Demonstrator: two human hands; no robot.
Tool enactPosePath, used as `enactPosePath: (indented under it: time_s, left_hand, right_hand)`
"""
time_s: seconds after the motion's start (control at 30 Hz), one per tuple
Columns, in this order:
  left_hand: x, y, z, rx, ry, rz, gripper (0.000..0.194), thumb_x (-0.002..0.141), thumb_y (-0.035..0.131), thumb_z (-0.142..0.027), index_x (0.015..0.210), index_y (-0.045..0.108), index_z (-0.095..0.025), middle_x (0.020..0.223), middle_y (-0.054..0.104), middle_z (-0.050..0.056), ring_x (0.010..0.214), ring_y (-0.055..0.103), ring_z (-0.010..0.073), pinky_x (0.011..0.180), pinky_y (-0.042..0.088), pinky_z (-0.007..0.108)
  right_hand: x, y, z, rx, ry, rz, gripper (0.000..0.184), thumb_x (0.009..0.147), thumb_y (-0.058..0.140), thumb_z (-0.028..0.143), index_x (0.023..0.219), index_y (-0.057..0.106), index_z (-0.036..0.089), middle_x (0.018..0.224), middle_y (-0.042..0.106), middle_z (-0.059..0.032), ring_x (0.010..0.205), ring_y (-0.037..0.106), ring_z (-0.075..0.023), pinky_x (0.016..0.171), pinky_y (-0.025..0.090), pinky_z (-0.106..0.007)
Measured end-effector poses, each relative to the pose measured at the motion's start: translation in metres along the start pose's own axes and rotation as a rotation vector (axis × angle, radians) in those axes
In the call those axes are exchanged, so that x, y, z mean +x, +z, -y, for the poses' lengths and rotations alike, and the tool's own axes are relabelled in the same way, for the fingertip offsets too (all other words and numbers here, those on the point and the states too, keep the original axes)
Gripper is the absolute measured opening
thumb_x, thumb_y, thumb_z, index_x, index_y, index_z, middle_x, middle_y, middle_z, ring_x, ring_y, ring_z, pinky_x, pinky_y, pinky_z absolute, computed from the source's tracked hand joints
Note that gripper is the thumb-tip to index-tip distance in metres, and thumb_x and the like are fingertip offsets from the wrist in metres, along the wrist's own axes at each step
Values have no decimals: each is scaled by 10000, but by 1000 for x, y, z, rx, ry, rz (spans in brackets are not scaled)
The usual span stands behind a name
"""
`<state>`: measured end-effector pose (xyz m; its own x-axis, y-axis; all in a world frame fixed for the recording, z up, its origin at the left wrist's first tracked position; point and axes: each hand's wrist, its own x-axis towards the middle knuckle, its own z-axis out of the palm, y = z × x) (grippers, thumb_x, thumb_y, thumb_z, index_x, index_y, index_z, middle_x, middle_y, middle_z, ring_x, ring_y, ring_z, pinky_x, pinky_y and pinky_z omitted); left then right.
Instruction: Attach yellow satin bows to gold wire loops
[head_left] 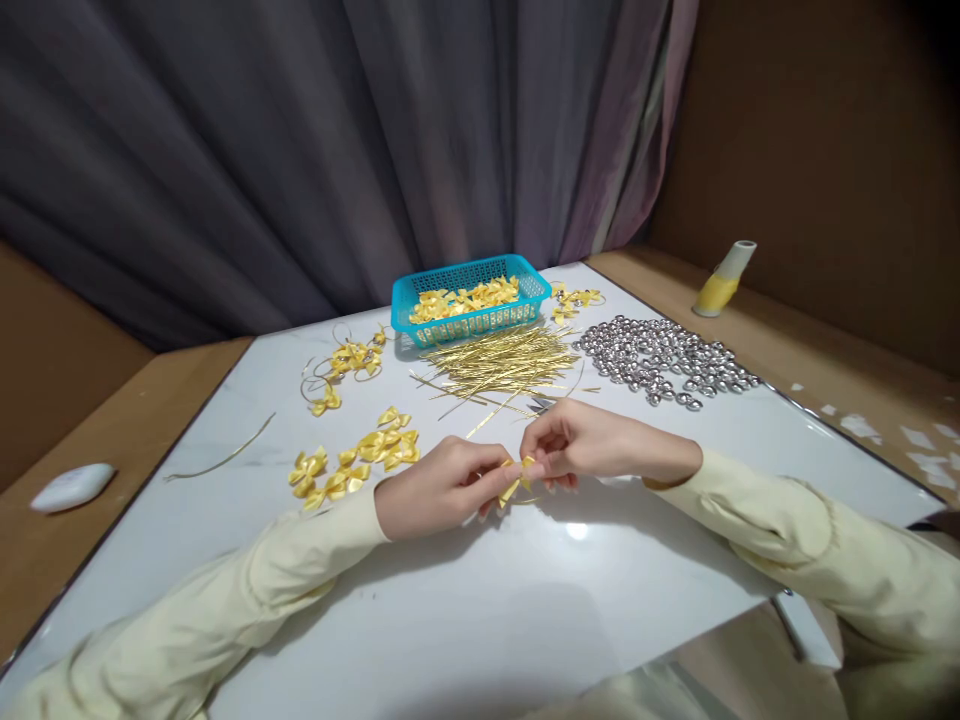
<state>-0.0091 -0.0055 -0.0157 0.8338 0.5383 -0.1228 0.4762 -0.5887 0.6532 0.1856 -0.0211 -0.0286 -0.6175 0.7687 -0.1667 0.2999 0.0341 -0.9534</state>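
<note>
Left hand (442,487) and right hand (589,440) are pinched on one yellow bow (511,490); wired bows (351,357) seem finished, loose bows (351,474) apparently left undone!

Craft workspace: bows (399,449), golden strands (501,366)

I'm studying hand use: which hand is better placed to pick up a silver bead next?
Right hand, likely: it's nearer the silver beads than the left hand, though both hold a yellow bow.

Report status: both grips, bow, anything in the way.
Left grip, right grip: both pinching yellow bow. Bow partly hidden. Gold strips piled beyond, not blocking.
</note>
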Motion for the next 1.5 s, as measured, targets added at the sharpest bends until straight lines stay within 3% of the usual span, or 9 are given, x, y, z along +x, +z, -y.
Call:
enactPosePath:
  time_s: [0.23, 0.47, 0.7, 0.9, 1.17, 1.33, 1.5]
  left_hand:
    - [0, 0, 0, -67, -42, 21, 342, 873, 396, -381, 695, 547, -132, 562, 580, -2, 495, 504, 70, 511, 382, 172]
    - [-2, 2, 2, 24, 30, -71, 270, 769, 552, -355, 616, 504, -137, 483, 482, -54, 429, 409, 43, 436, 305, 157]
    - [-2, -2, -1, -158, -92, 61, 222, 819, 496, -298, 731, 575, -110, 552, 594, -1, 477, 539, 72, 463, 389, 162]
    - [-3, -6, -2, -221, -110, 145, 283, 840, 472, -303, 674, 586, -104, 570, 634, 34, 457, 550, 76, 477, 421, 165]
    - [-3, -8, -4, -140, -35, 144, 367, 861, 431, -354, 632, 580, -108, 527, 618, 29, 448, 549, 76, 478, 421, 156]
    - [-3, -8, -6, -194, -116, 159, 362, 842, 464, -385, 659, 608, -106, 552, 622, 20, 460, 545, 71, 487, 417, 156]
    - [0, -9, -8, -342, -197, 184, 435, 887, 363, -389, 679, 624, -110, 469, 573, -5, 407, 487, 63, 439, 367, 165]
  right_hand:
    - [0, 1, 1, 7, 6, -22, 74, 698, 536, 143, 633, 562, 118, 500, 498, 25, 452, 457, -73, 450, 388, -200]
    - [1, 2, -1, 4, 16, -13, 69, 686, 533, 142, 645, 582, 116, 497, 504, 27, 434, 451, -70, 454, 385, -204]
    - [0, 2, -1, -16, 21, -17, 54, 675, 541, 159, 655, 579, 126, 503, 498, 28, 438, 456, -77, 434, 377, -198]
    - [0, 3, -1, -64, 40, -8, 57, 672, 528, 158, 628, 555, 135, 491, 501, 29, 416, 446, -69, 416, 355, -186]
    - [-1, 7, 0, -158, 54, -24, 62, 669, 529, 164, 623, 560, 136, 513, 523, 23, 418, 453, -68, 392, 346, -173]
    - [-1, 6, -1, -132, 54, -11, 57, 668, 524, 159, 631, 562, 138, 514, 528, 21, 419, 458, -74, 388, 344, -175]
    - [-1, 7, -1, -79, 47, -2, 68, 674, 530, 162, 652, 584, 128, 514, 524, 18, 413, 448, -67, 398, 350, -179]
